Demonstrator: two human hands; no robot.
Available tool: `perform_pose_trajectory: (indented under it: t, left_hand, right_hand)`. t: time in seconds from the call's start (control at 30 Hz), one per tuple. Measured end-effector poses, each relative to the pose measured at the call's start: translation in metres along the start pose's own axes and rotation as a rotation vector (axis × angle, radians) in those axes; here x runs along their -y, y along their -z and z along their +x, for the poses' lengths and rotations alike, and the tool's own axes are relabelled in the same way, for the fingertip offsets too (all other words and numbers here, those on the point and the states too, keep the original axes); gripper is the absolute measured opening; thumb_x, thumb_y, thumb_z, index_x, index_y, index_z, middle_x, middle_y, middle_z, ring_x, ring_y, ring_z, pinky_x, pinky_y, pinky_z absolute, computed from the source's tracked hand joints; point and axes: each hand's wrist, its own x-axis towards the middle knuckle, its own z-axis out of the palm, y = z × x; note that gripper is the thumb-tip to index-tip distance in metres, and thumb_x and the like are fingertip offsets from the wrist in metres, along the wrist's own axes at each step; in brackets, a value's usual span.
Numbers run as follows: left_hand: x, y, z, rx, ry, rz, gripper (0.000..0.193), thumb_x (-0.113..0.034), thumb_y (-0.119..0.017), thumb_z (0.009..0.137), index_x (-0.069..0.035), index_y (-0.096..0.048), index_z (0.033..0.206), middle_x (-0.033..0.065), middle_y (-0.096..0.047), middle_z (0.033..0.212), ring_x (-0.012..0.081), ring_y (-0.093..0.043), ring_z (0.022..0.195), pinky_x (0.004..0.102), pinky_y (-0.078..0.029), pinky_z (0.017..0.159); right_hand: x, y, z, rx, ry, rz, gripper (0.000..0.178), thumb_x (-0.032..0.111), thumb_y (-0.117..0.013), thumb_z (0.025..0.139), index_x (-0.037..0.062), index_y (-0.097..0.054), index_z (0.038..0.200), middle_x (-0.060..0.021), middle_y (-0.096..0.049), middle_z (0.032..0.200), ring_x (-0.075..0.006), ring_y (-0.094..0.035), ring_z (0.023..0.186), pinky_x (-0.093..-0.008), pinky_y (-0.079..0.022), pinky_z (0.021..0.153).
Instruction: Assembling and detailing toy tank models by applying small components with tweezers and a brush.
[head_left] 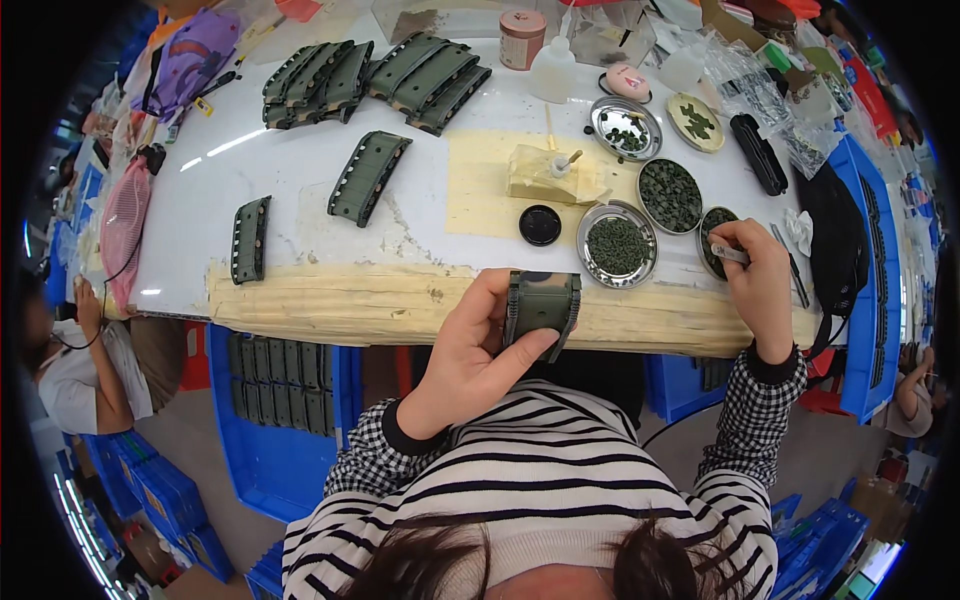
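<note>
My left hand (pixel 474 348) is closed round a curved dark-green camouflage plastic part (pixel 545 297), held above the table's front edge with the thumb across its lower face. Over on the right, my right hand (pixel 757 270) pinches silver metal tweezers (pixel 731 254). Their tips reach over a small round dish (pixel 718 214) of tiny dark-green pieces; whether they grip a piece is too small to tell. Left of it lie a steel dish (pixel 582 252) of small green pieces and a round tin (pixel 642 203) of larger ones.
A black cap (pixel 540 226) lies near a taped block (pixel 527 176) holding a small nozzle bottle. More curved green parts (pixel 369 180) lie to the left, some stacked behind. A white squeeze bottle (pixel 552 72) stands at the back. Blue bins (pixel 262 470) sit below; other people are at both sides.
</note>
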Motion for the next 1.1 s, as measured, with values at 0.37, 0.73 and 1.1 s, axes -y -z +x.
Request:
perform_pose_trajectory:
  t: [0.37,0.73,1.1]
  left_hand:
    - [-0.005,0.0,0.001,0.006,0.034,-0.056,0.035,0.002,-0.054,0.092,-0.002,-0.037,0.122,0.0197,-0.061,0.116,0.0248,-0.063,0.105,0.0359,-0.051,0.091]
    - [-0.009,-0.001,0.003,-0.023,0.087,-0.148,0.056,0.004,-0.051,0.092,-0.003,-0.024,0.141,0.017,-0.054,0.123,0.0207,-0.06,0.107,0.035,-0.05,0.093]
    - [-0.006,-0.008,0.004,-0.042,0.079,-0.152,0.038,-0.008,-0.044,0.099,-0.004,-0.037,0.136,0.0151,-0.054,0.123,0.0209,-0.063,0.099,0.0354,-0.053,0.089]
  right_hand:
    - [-0.006,0.009,0.008,0.132,-0.002,0.071,0.017,-0.009,-0.057,0.071,-0.0022,-0.058,0.087,-0.0144,-0.06,0.079,-0.0269,-0.058,0.07,-0.0324,-0.046,0.067]
    - [-0.005,0.008,-0.001,-0.052,-0.02,0.253,0.012,-0.008,-0.056,0.08,-0.0013,-0.056,0.089,-0.0063,-0.062,0.077,-0.01,-0.048,0.058,-0.0238,-0.038,0.055]
    - [0.087,-0.025,-0.01,-0.026,0.112,0.575,0.02,-0.006,-0.068,0.079,0.0052,-0.07,0.096,0.0004,-0.067,0.077,0.0003,-0.038,0.045,-0.0189,-0.029,0.042]
